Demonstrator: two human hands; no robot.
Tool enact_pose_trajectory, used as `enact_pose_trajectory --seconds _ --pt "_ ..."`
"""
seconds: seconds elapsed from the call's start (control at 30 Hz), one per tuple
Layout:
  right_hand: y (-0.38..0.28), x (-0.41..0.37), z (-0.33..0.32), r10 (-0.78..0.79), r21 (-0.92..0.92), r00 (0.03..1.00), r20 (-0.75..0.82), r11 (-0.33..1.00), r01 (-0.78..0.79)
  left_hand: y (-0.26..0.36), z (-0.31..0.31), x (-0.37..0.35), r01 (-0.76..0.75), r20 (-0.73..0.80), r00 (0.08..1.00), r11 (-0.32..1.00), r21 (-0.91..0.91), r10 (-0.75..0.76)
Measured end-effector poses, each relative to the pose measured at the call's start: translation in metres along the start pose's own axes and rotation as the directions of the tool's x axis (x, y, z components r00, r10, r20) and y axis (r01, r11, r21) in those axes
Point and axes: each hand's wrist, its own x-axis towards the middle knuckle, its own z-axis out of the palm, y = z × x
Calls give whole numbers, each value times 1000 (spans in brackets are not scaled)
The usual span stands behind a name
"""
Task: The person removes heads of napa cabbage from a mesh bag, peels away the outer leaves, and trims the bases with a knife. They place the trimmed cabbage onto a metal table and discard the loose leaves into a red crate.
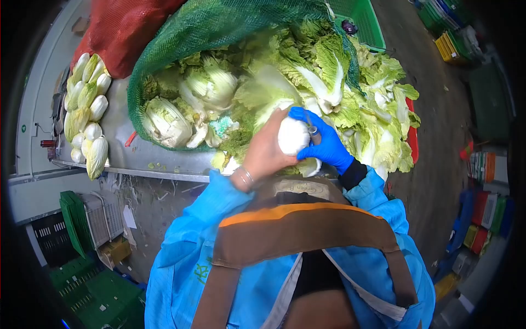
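Note:
My bare left hand [267, 143], with a bracelet at the wrist, is wrapped round a napa cabbage [292, 137] with its white base end facing up toward me. On the other side of that base, my right hand [329, 143] in a blue glove is closed on a small tool with a metal end [313, 130]; its blade or tip is hidden. The gloved fingers touch the cabbage. Beyond my hands, the cabbage's leaves blend with blurred loose leaves. More whole napa cabbages [167, 124] lie in a green mesh bag [138, 98].
Loose cabbage leaves [378, 126] heap on the right over a red crate [412, 131]. Stacked endives [87, 109] sit at the left of the metal table [118, 131], near a red mesh sack [123, 33]. A green crate [372, 24] stands behind. Green crates [104, 296] are on the floor at left.

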Motion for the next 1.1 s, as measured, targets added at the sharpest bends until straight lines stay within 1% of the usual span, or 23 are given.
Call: enact_pose_trajectory --seconds 0.03,0.17,0.23,0.3,0.33,0.37,0.43,0.47,0.5,0.53,0.57,0.6,0.63,0.67,0.7,0.77,0.8,0.83,0.9,0.93,0.97,1.03,1.1 --pt "-3 4 -2 -2 1 1000 1 1000 2 -5 2 3 62 79 995 998 -29 -60" --pt "-10 15 -10 133 -4 983 124 991 -133 -27 -14 4 -9 168 985 996 -94 24" --pt "-17 21 -13 339 70 935 107 935 -347 -40 -16 8 -49 129 990 997 -59 57" --pt "-2 25 -21 367 53 923 119 926 -375 -49 -25 18 37 326 944 969 -243 45" --pt "-4 27 -17 357 11 929 103 933 -360 -49 -30 20 138 404 914 969 -204 -45" --pt "-7 28 -10 347 -26 934 81 938 -346 -43 -29 17 134 405 913 970 -203 -42" --pt "-13 34 2 303 2 951 58 953 -303 8 -32 11 -74 177 984 972 222 35" --pt "-2 36 4 363 -17 931 16 932 -363 8 -16 5 146 56 984 938 314 -172" --pt "7 36 7 420 -30 907 -29 907 -421 12 -3 -1 222 -17 973 921 319 -229" --pt "11 32 10 326 30 942 -83 945 -324 11 5 -7 218 -47 976 930 298 -213" --pt "16 35 10 319 31 944 -80 948 -318 8 9 -11 216 -85 976 937 274 -200" --pt "25 37 11 190 -130 972 -139 969 -208 3 7 -12 216 -87 976 935 281 -199" --pt "38 36 12 58 -290 981 -185 951 -110 -1 2 -15 244 -69 970 943 227 -235" --pt "62 37 6 96 -267 961 -258 949 -166 -6 -5 -17 275 -57 961 947 167 -269" --pt "61 32 -2 87 -273 964 -250 949 -156 0 -28 -10 378 98 908 898 225 -407" --pt "57 17 -20 120 -606 929 -349 728 -322 -45 -50 -21 581 249 799 809 -86 -547" --pt "60 7 -34 132 -567 930 -344 760 -318 -46 -63 -28 698 362 716 588 -409 -598" --pt "64 -1 -42 140 -524 929 -341 793 -312 -44 -73 -37 721 491 648 263 -641 -582" --pt "19 -6 -38 -193 -606 930 -311 795 -38 -48 -66 -52 370 302 808 37 -928 -506" --pt "-18 -8 -28 -21 -327 923 -384 938 -115 -32 -67 -49 243 188 864 60 -968 -467" --pt "-48 -9 -18 167 -21 904 -394 981 -191 -10 -70 -43 112 72 904 71 -991 -420" --pt "-74 2 -2 123 380 966 -228 924 -28 22 -65 -27 -35 -78 934 128 -991 -349" --pt "-84 17 26 165 558 971 -170 829 -43 31 -50 -18 -44 -176 934 391 -919 -309"
